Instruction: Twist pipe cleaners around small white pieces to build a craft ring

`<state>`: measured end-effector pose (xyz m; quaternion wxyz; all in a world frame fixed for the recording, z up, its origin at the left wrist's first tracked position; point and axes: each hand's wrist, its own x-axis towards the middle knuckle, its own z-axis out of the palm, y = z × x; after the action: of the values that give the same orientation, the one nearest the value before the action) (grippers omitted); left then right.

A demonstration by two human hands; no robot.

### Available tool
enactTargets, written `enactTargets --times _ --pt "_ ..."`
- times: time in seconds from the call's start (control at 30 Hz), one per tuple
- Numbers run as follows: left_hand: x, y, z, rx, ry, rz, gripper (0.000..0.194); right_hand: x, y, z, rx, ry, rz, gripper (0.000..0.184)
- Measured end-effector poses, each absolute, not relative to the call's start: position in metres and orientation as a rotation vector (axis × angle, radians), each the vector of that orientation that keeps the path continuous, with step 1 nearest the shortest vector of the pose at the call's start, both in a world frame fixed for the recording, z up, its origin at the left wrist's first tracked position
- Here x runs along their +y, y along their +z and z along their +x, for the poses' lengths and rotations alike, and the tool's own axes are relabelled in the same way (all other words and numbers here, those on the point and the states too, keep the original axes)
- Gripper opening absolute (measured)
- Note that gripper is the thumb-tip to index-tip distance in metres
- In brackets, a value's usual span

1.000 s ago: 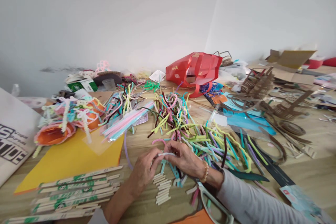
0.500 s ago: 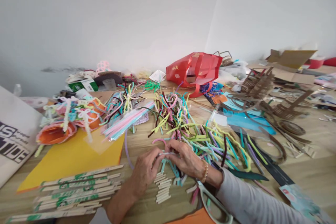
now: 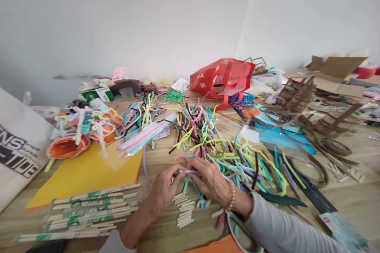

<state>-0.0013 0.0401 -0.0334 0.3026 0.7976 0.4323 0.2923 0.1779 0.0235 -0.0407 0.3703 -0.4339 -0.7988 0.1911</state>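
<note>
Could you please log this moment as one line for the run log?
left hand: white pipe cleaner | right hand: same | beside: white pieces

White chenille stem [image 3: 186,172]: fuzzy, matt fibre on thin wire. Loose chenille stems [image 3: 204,130]: same fuzzy finish. Tabletop [image 3: 350,201]: smooth pale wood grain. Red bag [image 3: 222,77]: glossy plastic. Tote bag [image 3: 20,146]: matt cloth. Yellow sheet [image 3: 83,178]: matt paper.

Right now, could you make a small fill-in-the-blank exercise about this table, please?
1. The left hand and right hand pinch a short white ____.
2. A beaded ____ sits on the right wrist.
3. The carrier bag near the wall is ____.
4. The sheet left of the hands is ____.

Answers: pipe cleaner; bracelet; red; yellow.
</note>
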Motion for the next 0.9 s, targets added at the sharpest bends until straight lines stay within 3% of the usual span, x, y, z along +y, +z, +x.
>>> enactTargets --times 0.17,0.43,0.77,0.9 --pt "0.045 -0.043 -0.007 1.222 0.867 2.208 0.021 0.026 -0.035 0.177 -1.882 0.691 -1.139 0.011" --pt "0.041 -0.044 -0.002 1.290 1.022 2.070 0.020 0.027 -0.037 0.174 -1.452 1.404 -1.039 0.026" --pt "0.042 -0.035 0.007 0.761 0.951 1.205 0.028 0.026 -0.043 0.173 -1.469 1.424 -1.021 0.028" --pt "0.042 -0.040 0.006 0.643 0.867 1.098 0.027 0.027 -0.038 0.176 -1.681 1.232 -1.106 0.025"
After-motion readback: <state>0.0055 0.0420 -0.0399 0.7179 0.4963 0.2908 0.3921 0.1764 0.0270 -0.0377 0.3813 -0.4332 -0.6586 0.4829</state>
